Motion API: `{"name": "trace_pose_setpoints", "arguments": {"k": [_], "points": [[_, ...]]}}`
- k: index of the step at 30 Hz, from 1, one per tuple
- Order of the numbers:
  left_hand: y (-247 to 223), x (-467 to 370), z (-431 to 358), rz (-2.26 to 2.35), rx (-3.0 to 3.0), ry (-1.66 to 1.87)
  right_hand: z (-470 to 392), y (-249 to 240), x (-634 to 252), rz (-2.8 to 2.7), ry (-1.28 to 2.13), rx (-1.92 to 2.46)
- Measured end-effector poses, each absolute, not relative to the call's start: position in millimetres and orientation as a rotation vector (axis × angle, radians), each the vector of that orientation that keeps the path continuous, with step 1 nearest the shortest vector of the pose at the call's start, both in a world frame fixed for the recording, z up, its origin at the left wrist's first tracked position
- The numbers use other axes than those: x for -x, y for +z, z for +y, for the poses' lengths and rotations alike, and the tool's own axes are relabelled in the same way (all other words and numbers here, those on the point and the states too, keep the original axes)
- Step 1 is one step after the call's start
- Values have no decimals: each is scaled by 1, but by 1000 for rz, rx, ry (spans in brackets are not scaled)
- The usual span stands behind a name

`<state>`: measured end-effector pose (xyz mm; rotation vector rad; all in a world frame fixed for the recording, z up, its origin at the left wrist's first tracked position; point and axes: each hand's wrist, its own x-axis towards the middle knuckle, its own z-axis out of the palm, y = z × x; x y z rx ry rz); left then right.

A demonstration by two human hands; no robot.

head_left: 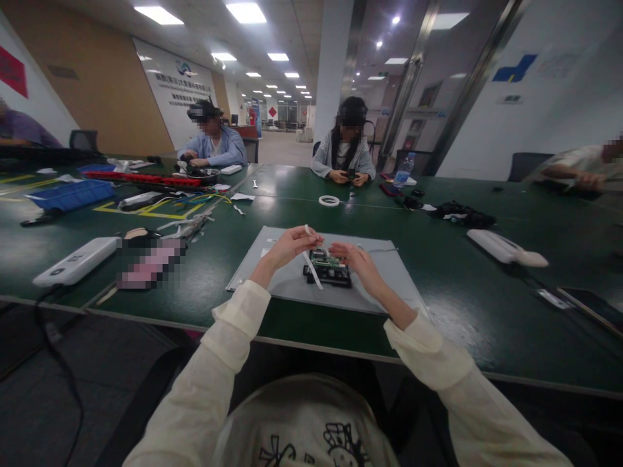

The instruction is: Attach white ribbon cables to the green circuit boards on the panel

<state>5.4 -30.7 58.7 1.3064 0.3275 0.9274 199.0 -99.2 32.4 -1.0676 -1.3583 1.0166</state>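
My left hand [296, 242] is raised just above the left side of a black-framed device with a green circuit board [325, 261]. Its fingers are pinched together on a thin white strip, and a short white end shows above the fingers. A long piece of the white strip [314, 271] slants down across the device's left edge. On the other side, my right hand [357, 261] hovers over the board's right edge, fingers stretched out and apart, with nothing visible in them. The device rests on a grey mat [282, 285], partly hidden by both hands.
A white tape roll [329, 201] lies beyond the mat. To the left are a white power strip [78, 259], a pink blurred object [152, 264] and a blue tray [73, 194]. Another power strip [503, 248] and black items [462, 214] lie right. Several people sit around the table.
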Motion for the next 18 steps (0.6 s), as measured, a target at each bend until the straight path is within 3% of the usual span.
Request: {"name": "trace_pose_setpoints", "arguments": {"k": [6, 12, 18], "points": [[55, -9, -34, 223, -1254, 864, -103, 29, -198, -1416, 1174, 996], [56, -11, -38, 227, -1368, 748, -105, 33, -196, -1484, 1088, 1106], [54, -10, -28, 401, -1495, 926, -103, 36, -201, -1400, 1038, 1158]]}}
